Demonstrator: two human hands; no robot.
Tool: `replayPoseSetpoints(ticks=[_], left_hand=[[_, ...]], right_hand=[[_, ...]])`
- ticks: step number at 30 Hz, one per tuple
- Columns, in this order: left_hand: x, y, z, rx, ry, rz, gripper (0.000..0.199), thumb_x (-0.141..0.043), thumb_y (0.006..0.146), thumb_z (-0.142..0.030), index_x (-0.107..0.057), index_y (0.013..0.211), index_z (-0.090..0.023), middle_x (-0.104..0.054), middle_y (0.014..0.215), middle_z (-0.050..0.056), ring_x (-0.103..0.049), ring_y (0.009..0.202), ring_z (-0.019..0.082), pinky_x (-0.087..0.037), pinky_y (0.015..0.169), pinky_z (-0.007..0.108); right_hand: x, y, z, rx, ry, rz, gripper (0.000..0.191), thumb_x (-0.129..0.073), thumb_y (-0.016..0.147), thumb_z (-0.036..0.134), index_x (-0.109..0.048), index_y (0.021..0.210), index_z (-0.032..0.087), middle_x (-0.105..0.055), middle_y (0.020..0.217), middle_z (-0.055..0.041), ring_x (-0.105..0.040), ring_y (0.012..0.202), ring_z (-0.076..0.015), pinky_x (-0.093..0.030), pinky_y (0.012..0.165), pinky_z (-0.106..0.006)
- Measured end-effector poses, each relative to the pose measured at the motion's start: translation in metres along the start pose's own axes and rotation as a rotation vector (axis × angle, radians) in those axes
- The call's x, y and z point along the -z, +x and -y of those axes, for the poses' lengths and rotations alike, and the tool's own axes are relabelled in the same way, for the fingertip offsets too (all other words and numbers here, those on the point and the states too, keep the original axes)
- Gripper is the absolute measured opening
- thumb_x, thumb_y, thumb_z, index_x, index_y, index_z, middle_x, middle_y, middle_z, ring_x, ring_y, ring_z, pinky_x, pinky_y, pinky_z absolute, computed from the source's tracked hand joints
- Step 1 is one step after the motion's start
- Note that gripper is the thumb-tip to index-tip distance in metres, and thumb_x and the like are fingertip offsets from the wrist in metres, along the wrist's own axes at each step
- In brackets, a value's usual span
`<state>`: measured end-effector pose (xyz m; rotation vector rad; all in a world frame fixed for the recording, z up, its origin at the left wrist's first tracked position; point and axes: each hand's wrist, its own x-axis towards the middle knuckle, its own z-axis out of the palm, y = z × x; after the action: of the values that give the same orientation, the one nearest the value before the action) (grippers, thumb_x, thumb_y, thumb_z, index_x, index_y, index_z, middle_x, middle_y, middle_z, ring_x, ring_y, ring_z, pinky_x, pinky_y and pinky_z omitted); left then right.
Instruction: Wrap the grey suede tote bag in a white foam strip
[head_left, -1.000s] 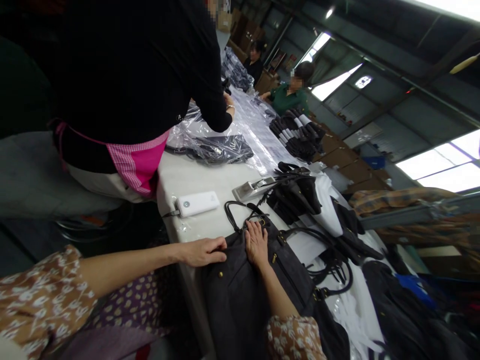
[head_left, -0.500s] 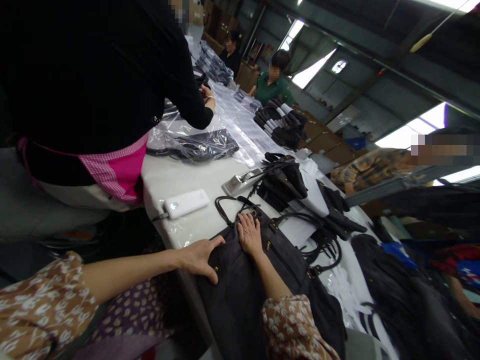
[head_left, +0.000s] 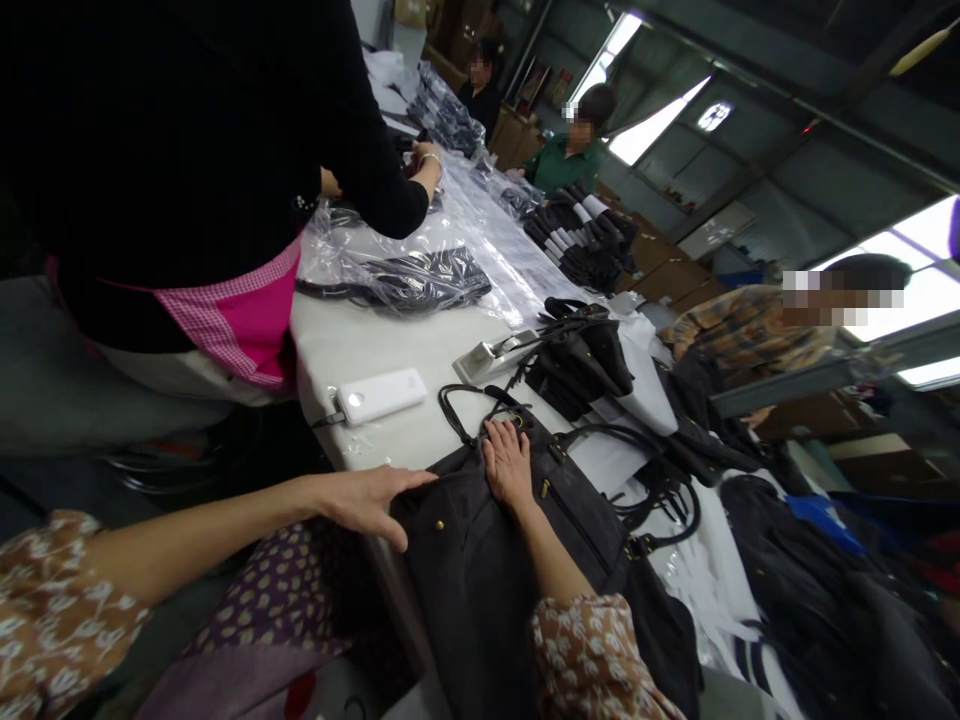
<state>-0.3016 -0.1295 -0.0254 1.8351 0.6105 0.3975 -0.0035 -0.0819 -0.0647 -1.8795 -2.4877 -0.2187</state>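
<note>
A black handbag [head_left: 465, 570] with brass studs, a zip and dark handles lies on the white table in front of me. My right hand [head_left: 508, 462] rests flat on the bag near its top edge and handles, fingers stretched out. At the bag's left edge is my left hand [head_left: 379, 503], thumb and fingers apart, holding nothing; whether it still touches the bag I cannot tell. Beyond the bag a white power bank [head_left: 382, 395] with a cable lies on the table, next to a metal tool [head_left: 495, 357] whose kind is unclear.
More black bags [head_left: 581, 360] with white paper lie piled to the right. A plastic-wrapped bag [head_left: 427, 280] is further back. At the left stands a co-worker in black with a pink apron [head_left: 255, 320]. Other people work across the table. Dark bags [head_left: 817, 580] heap at the right.
My left hand has drawn back leftward from the bag's top, uncovering a brass stud. My right hand stays flat on the bag. The view has shifted slightly.
</note>
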Motion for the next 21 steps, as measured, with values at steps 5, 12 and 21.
replayPoseSetpoints(ticks=[5,12,21], left_hand=[[-0.007,-0.002,0.003,-0.016,0.156,-0.074,0.055,-0.070,0.070,-0.051,-0.059,0.114,-0.020,-0.060,0.100,0.005,-0.055,0.096,0.022,-0.042,0.085,0.030],[-0.018,0.011,0.002,0.052,0.277,-0.128,0.052,-0.073,0.064,-0.054,-0.059,0.101,-0.020,-0.058,0.095,0.004,-0.056,0.087,0.021,-0.042,0.074,0.028],[-0.014,-0.002,0.002,0.047,0.182,-0.176,0.050,-0.075,0.061,-0.049,-0.062,0.099,-0.020,-0.051,0.090,0.001,-0.053,0.080,0.018,-0.041,0.065,0.025]], right_hand=[[0.002,0.000,0.001,-0.012,0.008,0.015,0.048,-0.019,0.099,0.035,-0.041,0.139,0.020,-0.042,0.143,-0.0052,-0.023,0.138,-0.0201,-0.011,0.112,-0.044],[0.012,0.009,0.001,-0.068,0.095,0.134,0.047,-0.024,0.097,0.033,-0.041,0.139,0.019,-0.042,0.143,-0.0068,-0.022,0.139,-0.0221,-0.013,0.112,-0.049],[0.153,0.005,0.082,0.422,0.387,0.247,0.053,-0.058,0.081,0.054,-0.057,0.123,0.021,-0.057,0.124,-0.0106,-0.054,0.112,-0.0241,-0.040,0.096,-0.035]])
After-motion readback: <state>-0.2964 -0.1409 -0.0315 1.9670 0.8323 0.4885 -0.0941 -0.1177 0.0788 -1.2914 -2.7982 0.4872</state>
